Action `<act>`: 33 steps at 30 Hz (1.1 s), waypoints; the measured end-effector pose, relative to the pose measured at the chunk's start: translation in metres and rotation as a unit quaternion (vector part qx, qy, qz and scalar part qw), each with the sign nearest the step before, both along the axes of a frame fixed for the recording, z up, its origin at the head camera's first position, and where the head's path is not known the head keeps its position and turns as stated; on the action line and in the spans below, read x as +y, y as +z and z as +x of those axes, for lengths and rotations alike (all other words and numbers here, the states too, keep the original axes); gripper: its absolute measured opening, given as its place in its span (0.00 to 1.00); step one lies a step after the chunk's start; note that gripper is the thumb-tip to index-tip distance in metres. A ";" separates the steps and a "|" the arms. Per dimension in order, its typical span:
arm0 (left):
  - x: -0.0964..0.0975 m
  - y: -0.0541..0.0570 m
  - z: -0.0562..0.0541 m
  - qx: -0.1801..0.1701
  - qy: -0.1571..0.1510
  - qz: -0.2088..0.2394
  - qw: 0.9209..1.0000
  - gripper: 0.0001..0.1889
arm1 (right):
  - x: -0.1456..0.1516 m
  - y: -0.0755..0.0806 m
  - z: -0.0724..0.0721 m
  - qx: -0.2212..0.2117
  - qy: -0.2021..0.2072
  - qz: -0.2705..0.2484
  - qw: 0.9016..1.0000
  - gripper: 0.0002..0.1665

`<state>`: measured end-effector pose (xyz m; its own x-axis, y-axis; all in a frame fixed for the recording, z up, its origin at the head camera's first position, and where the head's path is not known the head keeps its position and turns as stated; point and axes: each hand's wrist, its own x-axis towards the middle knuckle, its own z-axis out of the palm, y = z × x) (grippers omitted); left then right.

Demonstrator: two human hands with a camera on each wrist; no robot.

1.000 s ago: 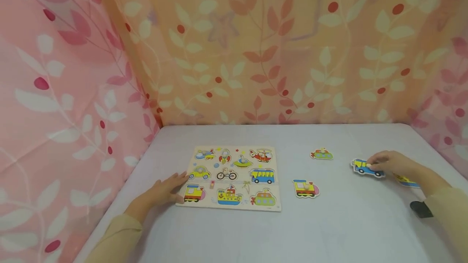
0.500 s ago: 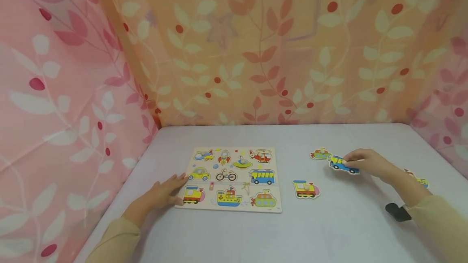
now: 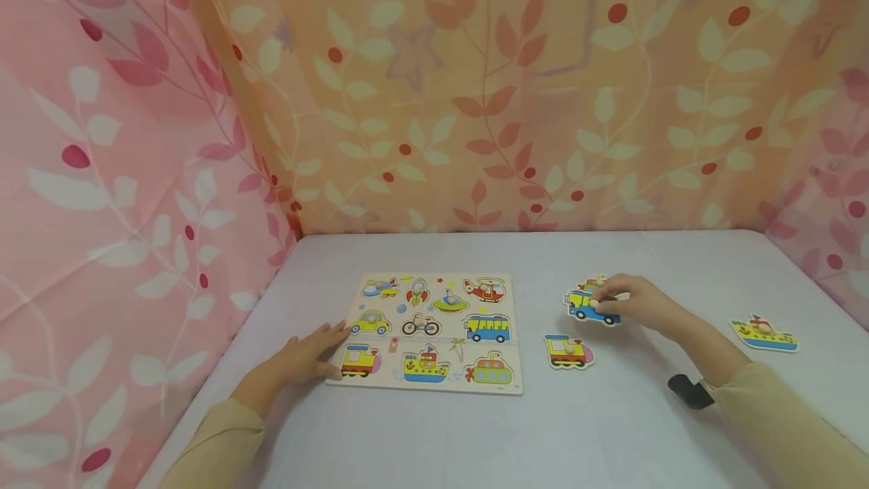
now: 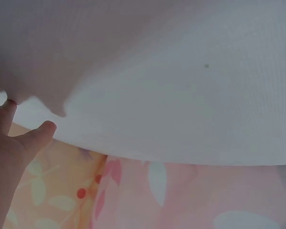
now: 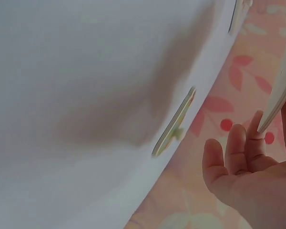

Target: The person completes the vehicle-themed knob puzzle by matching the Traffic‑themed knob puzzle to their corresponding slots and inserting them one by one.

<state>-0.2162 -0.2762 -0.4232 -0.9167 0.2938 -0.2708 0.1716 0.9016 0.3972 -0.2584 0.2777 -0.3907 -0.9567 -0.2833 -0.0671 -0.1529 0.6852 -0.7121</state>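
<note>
Holding bus [image 3: 581, 308] (gap to board edge [image 3: 515, 361])

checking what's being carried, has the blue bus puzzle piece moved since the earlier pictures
Yes, the blue bus puzzle piece has moved left, closer to the puzzle board.

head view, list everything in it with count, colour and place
puzzle board: 1, cream with multicoloured vehicle pictures, left side of table
bus piece: 1, blue and yellow, held right of board
submarine piece: 1, green, mostly hidden behind bus piece
train piece: 1, multicoloured, right of board
ship piece: 1, yellow and blue, far right
table: 1, white, centre
fabric walls: 3, orange behind, pink both sides
black object: 1, by right wrist
sleeves: 2, beige, both arms
left hand: 1, at board's left edge
right hand: 1, pinching bus piece
</note>
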 end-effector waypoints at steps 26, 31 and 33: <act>-0.001 -0.001 0.001 0.002 0.010 0.011 1.000 0.43 | -0.108 -0.012 -0.013 -0.020 -0.021 -0.024 0.999 0.07; -0.002 -0.002 0.001 0.004 0.008 0.013 1.000 0.43 | -0.120 -0.014 -0.014 -0.034 -0.033 -0.035 0.998 0.07; -0.002 -0.003 0.002 0.003 0.007 0.013 1.000 0.43 | -0.124 -0.015 -0.014 -0.040 -0.034 -0.033 0.998 0.06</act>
